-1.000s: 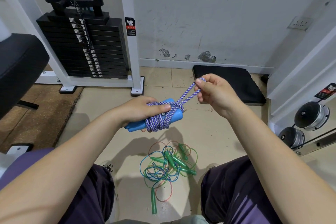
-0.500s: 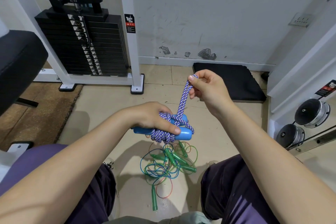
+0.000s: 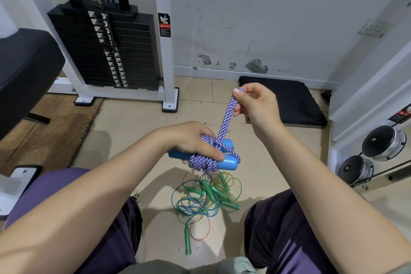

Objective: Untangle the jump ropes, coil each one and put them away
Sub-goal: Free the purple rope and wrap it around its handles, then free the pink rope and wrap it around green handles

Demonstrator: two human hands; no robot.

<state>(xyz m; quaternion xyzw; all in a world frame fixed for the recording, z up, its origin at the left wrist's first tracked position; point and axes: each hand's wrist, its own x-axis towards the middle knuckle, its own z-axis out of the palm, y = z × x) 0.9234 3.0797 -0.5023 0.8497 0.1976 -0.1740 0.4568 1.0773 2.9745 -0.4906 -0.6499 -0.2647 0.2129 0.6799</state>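
The left hand sits just below the centre of the view, its fingers curled over a pair of blue handles that lie side by side, with the thumb pressed across the purple-and-white braided rope coiled round them. The coil bulges below the handles at about 6 o'clock from the thumb. From the wrapped bundle a doubled strand of that rope rises toward 1 o'clock to the right hand, which pinches the bend of the loop between thumb and forefinger, the other fingers curled in behind; the strand looks taut and nearly straight between the two hands. On the tiled floor, at 6 o'clock from the bundle and between the person's knees, lies a tangle of thin ropes in blue, green and orange with green handles, one handle stretched out toward 6 o'clock from the heap. At 10 o'clock from the hands stands a black weight stack in a white frame against the wall. A black foam pad lies on the floor at 2 o'clock, just behind the right hand. Two chrome dumbbell ends rest on a rack at 3 o'clock.
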